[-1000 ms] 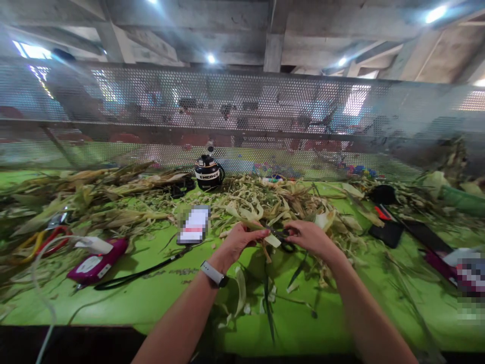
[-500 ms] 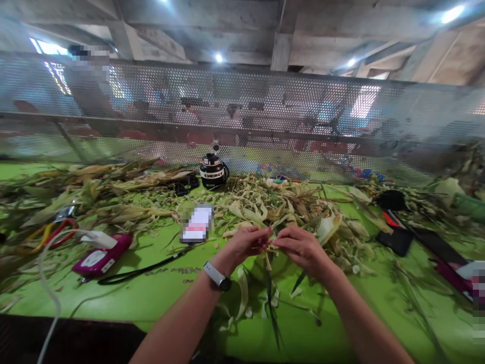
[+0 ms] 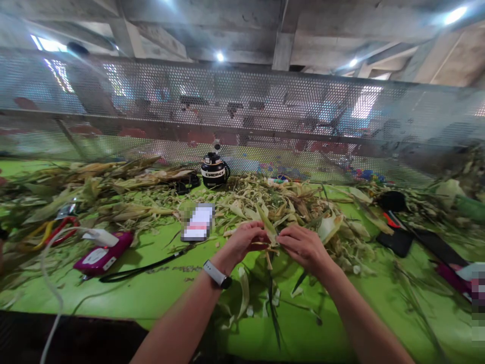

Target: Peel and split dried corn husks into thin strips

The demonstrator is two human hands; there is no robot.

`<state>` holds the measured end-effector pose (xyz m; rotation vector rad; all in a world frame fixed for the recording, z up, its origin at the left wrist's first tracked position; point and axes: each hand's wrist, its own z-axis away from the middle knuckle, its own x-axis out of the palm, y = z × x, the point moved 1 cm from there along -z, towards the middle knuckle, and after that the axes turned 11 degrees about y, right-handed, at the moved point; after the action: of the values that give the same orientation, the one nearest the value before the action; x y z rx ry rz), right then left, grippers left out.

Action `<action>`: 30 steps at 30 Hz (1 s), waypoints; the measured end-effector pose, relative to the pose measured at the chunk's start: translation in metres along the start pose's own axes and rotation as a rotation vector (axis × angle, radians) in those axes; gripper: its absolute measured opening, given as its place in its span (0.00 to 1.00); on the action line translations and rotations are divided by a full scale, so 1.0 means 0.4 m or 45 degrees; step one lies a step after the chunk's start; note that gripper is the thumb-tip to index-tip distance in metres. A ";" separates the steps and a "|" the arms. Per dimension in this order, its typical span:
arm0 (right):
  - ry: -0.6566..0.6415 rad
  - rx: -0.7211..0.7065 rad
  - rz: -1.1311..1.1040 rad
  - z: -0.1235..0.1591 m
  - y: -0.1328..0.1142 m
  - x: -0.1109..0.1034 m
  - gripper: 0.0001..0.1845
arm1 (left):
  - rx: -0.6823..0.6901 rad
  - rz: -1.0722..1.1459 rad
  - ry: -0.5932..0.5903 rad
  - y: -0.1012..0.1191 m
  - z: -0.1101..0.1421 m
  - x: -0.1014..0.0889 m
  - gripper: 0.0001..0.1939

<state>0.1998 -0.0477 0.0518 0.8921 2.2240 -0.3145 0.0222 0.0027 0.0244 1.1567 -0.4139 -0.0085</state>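
Note:
Both my hands meet over the green table point(image 3: 170, 296), just in front of a heap of torn corn husks point(image 3: 246, 202). My left hand point(image 3: 246, 238), with a watch point(image 3: 216, 274) on its wrist, is closed on a pale green corn husk piece point(image 3: 268, 226) that sticks up between the hands. Opposite it, my right hand point(image 3: 303, 246) pinches the lower end of the same piece. A dark green leaf strip point(image 3: 271, 308) hangs or lies below the fingers; I cannot tell whether it joins the held piece. A curled husk strip point(image 3: 243, 290) lies nearby.
A phone point(image 3: 198, 222) with a black strap lies left of my hands. Farther left are a magenta power bank point(image 3: 103, 253) with a white cable and red-handled scissors point(image 3: 70, 227). A black "ENERGY" bottle point(image 3: 213, 172) stands before a perforated metal screen point(image 3: 265, 111). Black cases point(image 3: 396, 237) lie right.
A pale green husk piece now stands up between my fingers, where only a small bit showed before. My hands have stayed in nearly the same place.

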 end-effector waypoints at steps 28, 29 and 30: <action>0.084 0.155 -0.047 0.007 0.004 0.018 0.11 | 0.127 0.025 0.001 0.000 0.005 0.003 0.20; 0.100 0.175 -0.089 0.008 0.005 0.019 0.11 | 0.143 0.015 -0.003 0.000 0.006 0.004 0.19; 0.116 0.200 -0.131 0.009 0.006 0.021 0.11 | 0.159 0.011 -0.005 0.001 0.007 0.005 0.19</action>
<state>0.1990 -0.0432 0.0434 0.8906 2.3596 -0.5119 0.0232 -0.0002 0.0263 1.2780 -0.4275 0.0230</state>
